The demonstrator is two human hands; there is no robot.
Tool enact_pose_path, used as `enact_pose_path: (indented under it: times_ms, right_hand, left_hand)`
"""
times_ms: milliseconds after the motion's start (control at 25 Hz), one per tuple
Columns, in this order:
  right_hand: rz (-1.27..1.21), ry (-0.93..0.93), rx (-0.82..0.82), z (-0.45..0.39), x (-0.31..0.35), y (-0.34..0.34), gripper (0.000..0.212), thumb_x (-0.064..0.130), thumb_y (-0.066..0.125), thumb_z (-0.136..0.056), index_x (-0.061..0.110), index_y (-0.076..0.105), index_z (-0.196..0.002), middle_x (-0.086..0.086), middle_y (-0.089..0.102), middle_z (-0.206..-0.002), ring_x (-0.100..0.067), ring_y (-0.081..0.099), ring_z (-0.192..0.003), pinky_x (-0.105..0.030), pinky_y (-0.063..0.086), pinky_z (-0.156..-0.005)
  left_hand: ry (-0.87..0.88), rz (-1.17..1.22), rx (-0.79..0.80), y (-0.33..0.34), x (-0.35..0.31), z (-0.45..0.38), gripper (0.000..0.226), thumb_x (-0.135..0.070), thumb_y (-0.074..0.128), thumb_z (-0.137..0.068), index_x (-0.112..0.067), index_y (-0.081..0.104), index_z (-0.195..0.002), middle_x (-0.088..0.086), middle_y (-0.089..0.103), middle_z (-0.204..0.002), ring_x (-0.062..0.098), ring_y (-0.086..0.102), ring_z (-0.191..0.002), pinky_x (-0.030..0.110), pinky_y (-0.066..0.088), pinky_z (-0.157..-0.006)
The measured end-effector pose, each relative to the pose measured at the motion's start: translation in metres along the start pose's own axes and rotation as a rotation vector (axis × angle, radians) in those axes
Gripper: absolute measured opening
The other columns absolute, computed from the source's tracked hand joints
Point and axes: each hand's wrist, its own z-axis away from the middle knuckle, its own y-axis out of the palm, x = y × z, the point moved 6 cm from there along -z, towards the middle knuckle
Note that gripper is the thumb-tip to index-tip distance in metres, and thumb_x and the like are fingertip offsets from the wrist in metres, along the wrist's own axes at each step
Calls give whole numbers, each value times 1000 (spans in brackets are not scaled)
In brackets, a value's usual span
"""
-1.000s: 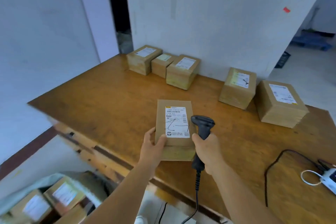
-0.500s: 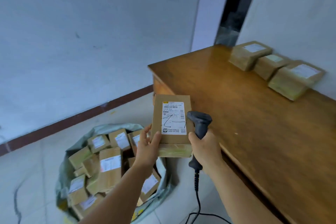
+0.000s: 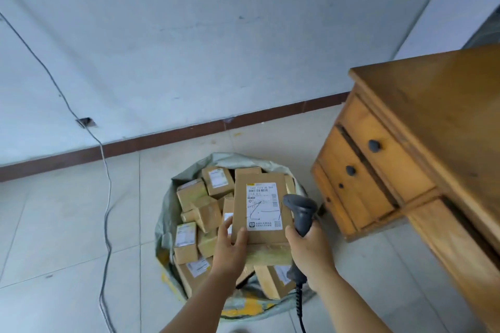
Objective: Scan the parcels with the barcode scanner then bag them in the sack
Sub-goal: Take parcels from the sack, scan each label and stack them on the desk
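Observation:
My left hand (image 3: 230, 247) grips the near left corner of a flat cardboard parcel (image 3: 261, 205) with a white shipping label facing up. The parcel hangs directly above the open grey-green sack (image 3: 189, 170) on the floor. Several taped cardboard parcels (image 3: 189, 224) fill the sack. My right hand (image 3: 308, 249) grips the handle of the dark barcode scanner (image 3: 300, 211), which sits against the parcel's right edge, head pointing up and left. The thumb of that hand touches the parcel's near right corner. The scanner's coiled cable (image 3: 299, 303) drops down below my wrist.
A wooden desk (image 3: 438, 105) with knobbed drawers (image 3: 373, 159) stands at the right, close to the sack. A thin grey cable (image 3: 105, 197) runs from a wall socket down across the tiled floor at the left. A white wall with a brown skirting lies behind.
My view has swung left from the desk top to the floor. Both hands carried the parcel and scanner off the desk edge until they hang over the sack.

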Motion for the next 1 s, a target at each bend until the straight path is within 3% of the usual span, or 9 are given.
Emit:
enact_pose_path:
  times_ms: [120,240,280,360,440,600,760,920,1000]
  right_hand:
    - [57,86,28,-29,-27,53,18,23,56,-91,9,52,-101,-5,56,-70,-25,59,-64,-31,46,-56]
    - [83,177,-31,-61,-59,67,18,23,56,-90,9,53,-101,-5,59,-74,-29,62,-71,-34,47,-62]
    - [89,193,-61,-76,-69,65,20,23,57,-90,8,54,-102,-4,59,-75,-27,60,-71,-33,46,-62]
    - [79,195,-112,-105,-82,56,22,22,57,-90,6,55,-104,-2,56,-73,-24,58,-70,-30,43,-61]
    - [69,174,-156,-136,-93,46,19,20,57,-92,6,54,-104,0,54,-70,-18,55,-63,-26,38,-52]
    - [71,142,-166,-201,-122,48,17,18,57,-92,6,51,-103,1,49,-66,-13,49,-57,-25,32,-47]
    - [58,117,-178,-263,-151,60,19,20,58,-92,9,49,-105,2,47,-66,-13,49,-58,-24,33,-48]
    - [18,145,-31,-295,-183,100,22,22,59,-89,17,51,-109,-6,63,-88,-21,60,-77,-30,48,-69]
    - [-11,191,20,-292,-200,119,24,23,59,-89,18,53,-111,-8,65,-98,-24,62,-85,-33,50,-75]
  left_hand:
    - [-93,-20,-18,-17,39,-52,40,-27,50,-98,-32,36,-135,3,62,-110,23,63,-90,36,52,-69]
    - [-100,-116,27,-2,59,-93,38,-28,52,-98,-36,37,-131,0,60,-114,18,62,-95,37,52,-80]
    - [-85,-138,56,10,63,-107,38,-27,52,-98,-36,37,-131,0,60,-114,15,62,-93,35,53,-79]
    - [-73,-188,131,38,65,-132,40,-24,49,-99,-34,34,-135,-3,62,-109,8,60,-83,21,51,-63]
    - [-79,-213,180,68,68,-158,42,-24,47,-100,-35,31,-138,-3,60,-117,7,58,-83,18,46,-53]
    - [-17,-301,190,110,81,-214,54,-26,51,-98,-31,28,-146,0,58,-127,20,59,-103,35,51,-83]
    - [48,-307,176,134,87,-262,55,-18,53,-97,-26,29,-146,-1,50,-137,16,53,-111,28,43,-84]
    - [92,-559,210,151,114,-292,58,-13,47,-98,-24,24,-150,1,37,-149,22,45,-128,35,41,-106]
    - [70,-661,259,156,131,-290,58,-16,45,-99,-24,22,-152,1,35,-152,23,44,-131,38,39,-108]
